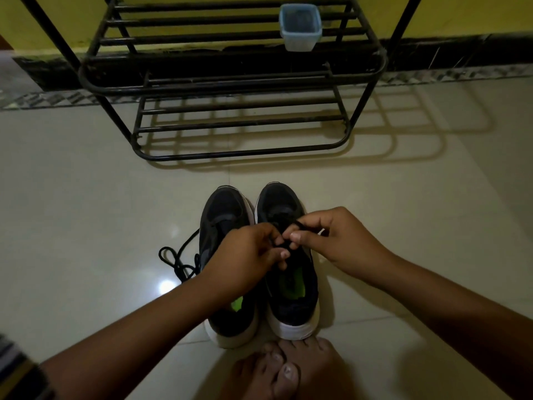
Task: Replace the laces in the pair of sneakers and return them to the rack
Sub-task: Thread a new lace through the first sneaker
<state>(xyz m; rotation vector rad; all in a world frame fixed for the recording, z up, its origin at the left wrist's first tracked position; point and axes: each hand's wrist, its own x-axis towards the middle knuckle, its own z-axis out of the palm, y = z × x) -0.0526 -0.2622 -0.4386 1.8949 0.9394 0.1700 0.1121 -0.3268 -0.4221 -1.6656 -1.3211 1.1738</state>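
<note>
Two black sneakers with white soles and green insoles stand side by side on the floor, toes toward the rack. My left hand (pixel 248 255) and my right hand (pixel 334 238) meet over the right sneaker (pixel 291 287), each pinching the black lace (pixel 298 225) at its eyelets. The left sneaker (pixel 222 217) is partly hidden under my left wrist. A loose black lace (pixel 176 259) lies coiled on the floor left of the left sneaker.
A black metal shoe rack (pixel 230 82) stands against the yellow wall ahead, with a small translucent plastic box (pixel 300 27) on an upper shelf. My bare feet (pixel 285 370) touch the sneakers' heels. Glossy cream tiles surround everything.
</note>
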